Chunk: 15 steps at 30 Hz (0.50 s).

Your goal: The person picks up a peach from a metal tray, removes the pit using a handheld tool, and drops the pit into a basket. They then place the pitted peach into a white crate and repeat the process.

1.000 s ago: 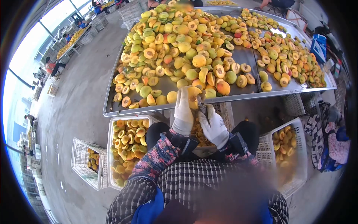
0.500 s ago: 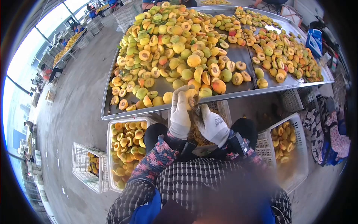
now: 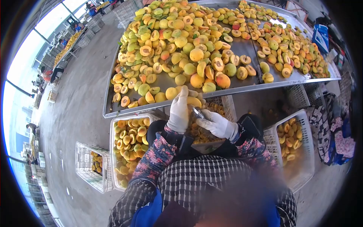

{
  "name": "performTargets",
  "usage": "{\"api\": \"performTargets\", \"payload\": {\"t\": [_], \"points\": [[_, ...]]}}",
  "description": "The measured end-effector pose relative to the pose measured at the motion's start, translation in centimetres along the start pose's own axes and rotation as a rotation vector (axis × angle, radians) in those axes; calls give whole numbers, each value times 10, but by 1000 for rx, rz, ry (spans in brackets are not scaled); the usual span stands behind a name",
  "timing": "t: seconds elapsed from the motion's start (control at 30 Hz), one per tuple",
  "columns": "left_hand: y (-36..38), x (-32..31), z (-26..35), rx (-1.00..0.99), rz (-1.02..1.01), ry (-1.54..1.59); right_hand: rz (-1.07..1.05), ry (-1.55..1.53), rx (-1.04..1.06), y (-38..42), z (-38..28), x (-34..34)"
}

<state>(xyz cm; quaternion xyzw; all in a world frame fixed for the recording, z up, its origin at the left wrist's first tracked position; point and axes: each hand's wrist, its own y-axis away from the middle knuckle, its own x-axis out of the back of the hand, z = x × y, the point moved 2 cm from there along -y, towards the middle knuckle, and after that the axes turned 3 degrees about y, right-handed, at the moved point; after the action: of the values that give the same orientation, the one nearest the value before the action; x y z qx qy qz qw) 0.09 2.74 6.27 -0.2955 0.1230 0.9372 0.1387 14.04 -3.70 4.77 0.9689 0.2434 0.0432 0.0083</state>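
Observation:
My left hand (image 3: 179,112), in a white work glove, is closed around a yellow peach half (image 3: 194,101) just off the table's near edge. A short shiny metal tool (image 3: 197,112) sticks out of my gloved right hand (image 3: 218,125), its tip right at the fruit. Both hands are over a crate (image 3: 229,106) between my knees that holds pits and scraps. Beyond them, a large heap of halved and whole peaches (image 3: 172,41) covers much of the metal table (image 3: 242,56).
At my left stands a white crate (image 3: 112,151) full of peach halves, with another crate (image 3: 84,166) beside it. A third crate (image 3: 311,151) of halves is at my right. More peaches (image 3: 287,49) lie on the table's right section. Other people work at far tables.
My right hand has turned flatter and shifted slightly right and down, so the metal tool shows more clearly. The dark brown pit area seen at the fruit earlier no longer shows.

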Motion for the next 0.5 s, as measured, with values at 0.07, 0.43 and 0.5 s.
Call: {"api": "performTargets", "payload": {"t": [0.07,0.43,0.5], "points": [[-5,-1,-2,70,10,-48,40,25,17,0,8,1],[-27,4,-28,29,46,149,-6,-736,-402,40,19,8],[-25,7,-21,4,79,177,221,-3,-89,42,50,22]]}}
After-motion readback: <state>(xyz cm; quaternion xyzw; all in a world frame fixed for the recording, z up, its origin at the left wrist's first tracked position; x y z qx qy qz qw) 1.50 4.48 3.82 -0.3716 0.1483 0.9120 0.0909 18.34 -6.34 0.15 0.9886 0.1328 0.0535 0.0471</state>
